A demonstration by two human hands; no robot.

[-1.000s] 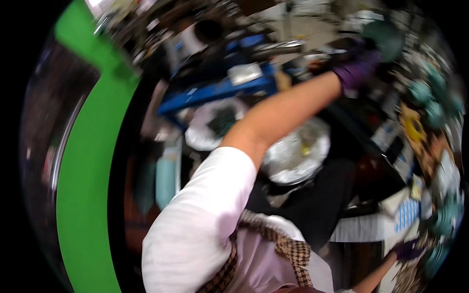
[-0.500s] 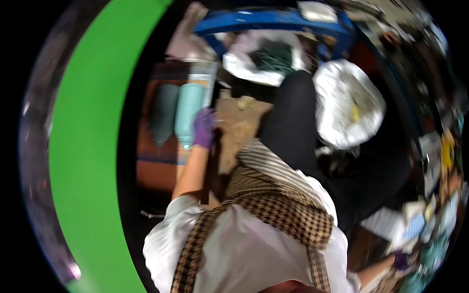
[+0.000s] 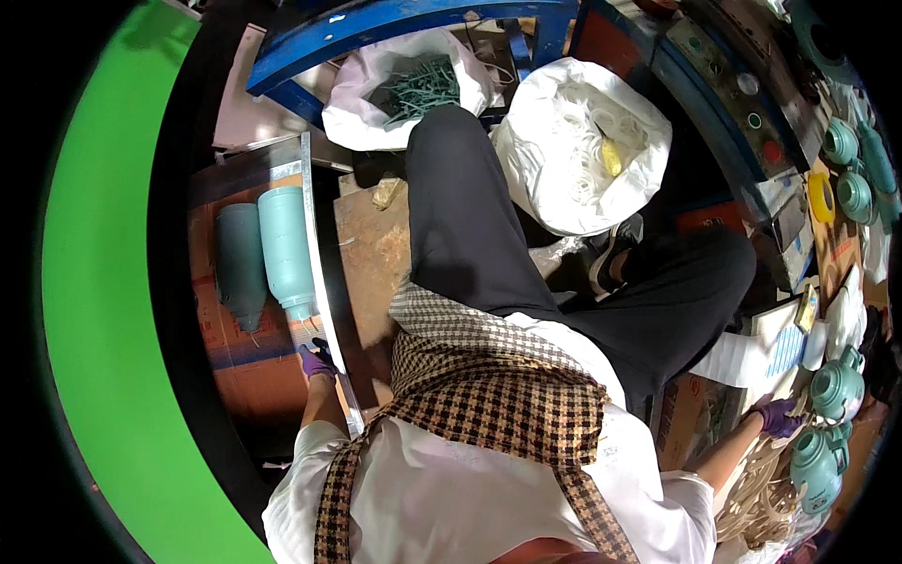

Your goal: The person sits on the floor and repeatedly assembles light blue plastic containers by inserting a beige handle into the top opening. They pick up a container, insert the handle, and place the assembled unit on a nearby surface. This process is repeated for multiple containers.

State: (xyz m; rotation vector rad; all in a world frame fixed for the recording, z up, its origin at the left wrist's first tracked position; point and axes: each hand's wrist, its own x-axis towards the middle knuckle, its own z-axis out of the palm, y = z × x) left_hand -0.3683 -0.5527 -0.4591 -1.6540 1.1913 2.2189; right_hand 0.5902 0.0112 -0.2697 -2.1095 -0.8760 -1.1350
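My purple-gloved left hand (image 3: 317, 360) rests, fingers curled, just near of the pale teal plastic bottle (image 3: 285, 252) lying on the left metal-edged tray (image 3: 319, 273), while my right hand (image 3: 778, 416) touches cream rings (image 3: 756, 498); reaching blindly, I might knock the bottle rolling.

Two bottles (image 3: 268, 249) on orange tray (image 3: 254, 385), seemingly.

**A small factory assembly station**

Bulk parts fill white sacks (image 3: 583, 150), one of pale rings, another (image 3: 404, 89) of green pieces. Rows of identical teal jugs (image 3: 836, 385) crowd a cluttered bench beside a blue machine frame (image 3: 404, 23) with push-buttons.
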